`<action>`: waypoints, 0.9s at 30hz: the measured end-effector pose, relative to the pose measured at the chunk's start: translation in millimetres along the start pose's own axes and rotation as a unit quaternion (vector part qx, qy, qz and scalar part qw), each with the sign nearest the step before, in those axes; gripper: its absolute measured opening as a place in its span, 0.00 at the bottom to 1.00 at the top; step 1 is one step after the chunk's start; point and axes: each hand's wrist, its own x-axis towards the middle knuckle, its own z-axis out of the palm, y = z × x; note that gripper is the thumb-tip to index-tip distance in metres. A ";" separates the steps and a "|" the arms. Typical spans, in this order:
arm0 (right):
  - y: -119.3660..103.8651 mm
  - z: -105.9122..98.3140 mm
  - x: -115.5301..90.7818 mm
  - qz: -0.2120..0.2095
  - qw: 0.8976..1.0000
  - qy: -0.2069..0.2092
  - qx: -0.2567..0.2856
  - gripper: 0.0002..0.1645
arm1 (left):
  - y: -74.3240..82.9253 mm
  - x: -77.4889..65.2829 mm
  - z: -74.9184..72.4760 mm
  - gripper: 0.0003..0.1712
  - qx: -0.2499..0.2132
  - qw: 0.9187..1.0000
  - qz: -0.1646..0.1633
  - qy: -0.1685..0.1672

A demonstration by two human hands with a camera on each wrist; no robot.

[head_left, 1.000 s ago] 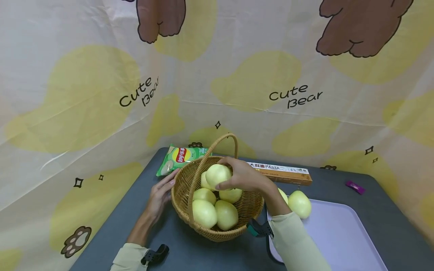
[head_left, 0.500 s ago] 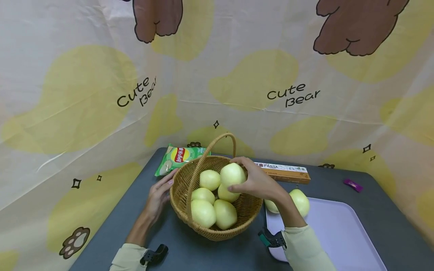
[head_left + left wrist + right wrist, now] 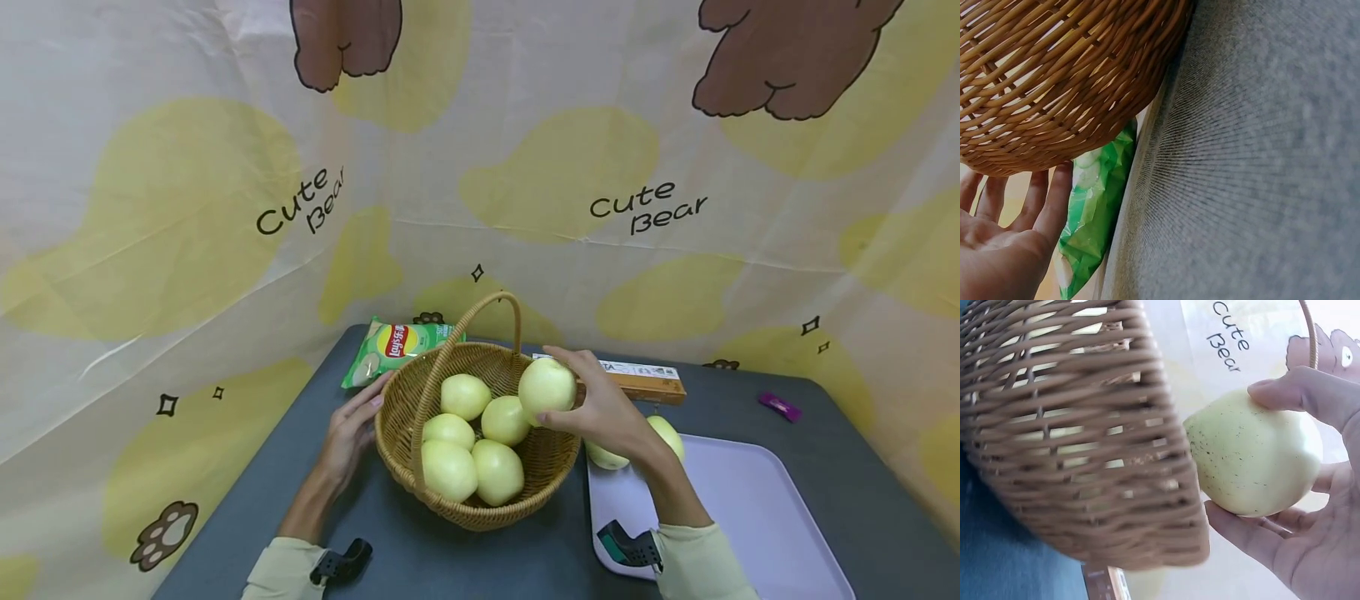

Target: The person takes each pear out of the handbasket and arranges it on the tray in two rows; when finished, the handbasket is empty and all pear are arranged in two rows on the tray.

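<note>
A wicker basket [image 3: 478, 521] with an arched handle stands on the dark table and holds several pale yellow-green pears [image 3: 500, 472]. My right hand [image 3: 603, 408] grips another pear [image 3: 547, 390] between thumb and fingers, above the basket's right rim. Up close in the right wrist view, the held pear [image 3: 1254, 456] shows dark specks at one end, just past the woven rim. My left hand [image 3: 352, 437] touches the basket's left side with extended fingers; the left wrist view has its fingertips [image 3: 1060, 178] against the wicker.
Right of the basket lies a lilac tray [image 3: 750, 508], with pears [image 3: 667, 435] at its back-left corner, partly behind my right arm. A pasta box [image 3: 645, 383] and a green chip bag [image 3: 393, 350] sit at the back. A small purple packet [image 3: 780, 407] lies far right.
My right hand has carried its pear rightward from over the middle of the basket to the right rim, uncovering the pears beneath. The left hand has stayed at the basket's side.
</note>
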 end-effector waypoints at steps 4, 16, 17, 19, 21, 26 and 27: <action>5.7 -5.9 -8.8 0.010 1.000 0.023 0.015 0.48 | -0.3 0.5 0.3 0.31 -0.013 1.000 0.003 -0.001; 20.0 -23.0 -29.8 0.022 0.998 0.057 0.027 0.52 | 0.2 0.2 0.1 0.31 -0.008 1.000 0.002 0.001; 20.9 -24.6 -31.5 0.022 0.998 0.059 0.024 0.52 | 0.0 0.1 0.1 0.31 -0.008 1.000 0.001 0.001; 22.1 -28.4 -35.2 0.026 0.997 0.064 0.020 0.49 | -0.4 0.0 0.3 0.31 -0.007 1.000 0.000 0.002; 23.1 -32.7 -39.3 0.036 0.997 0.067 0.018 0.47 | -0.8 0.1 0.4 0.31 -0.006 1.000 -0.001 0.003; 29.5 -43.4 -49.1 0.055 0.995 0.080 -0.004 0.45 | -0.9 0.7 0.6 0.31 -0.001 1.000 -0.008 0.005; 31.6 -45.2 -50.9 0.055 0.995 0.083 -0.009 0.45 | -0.7 0.7 0.5 0.31 0.000 1.000 -0.010 0.005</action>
